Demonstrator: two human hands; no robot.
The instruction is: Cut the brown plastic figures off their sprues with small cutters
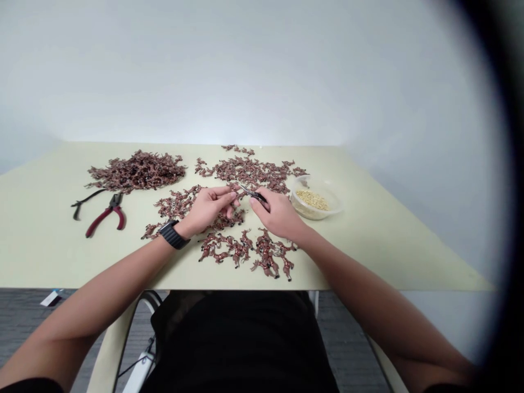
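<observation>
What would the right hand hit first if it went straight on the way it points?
Probably the fingertips of the left hand, just beyond the small black tool held in the right hand; depth is unclear.

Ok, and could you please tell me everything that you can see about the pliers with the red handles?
The pliers lie flat on the pale green table top, left of the person's hands. Their two handles look like glossy dark red plastic grips and spread apart in a wide V toward the person. The dark metal head points away, toward the far edge. A thin black-handled tool lies close on the left, and a pile of small brown figurines lies beyond. Whether the black tool touches them is hard to tell.
</observation>
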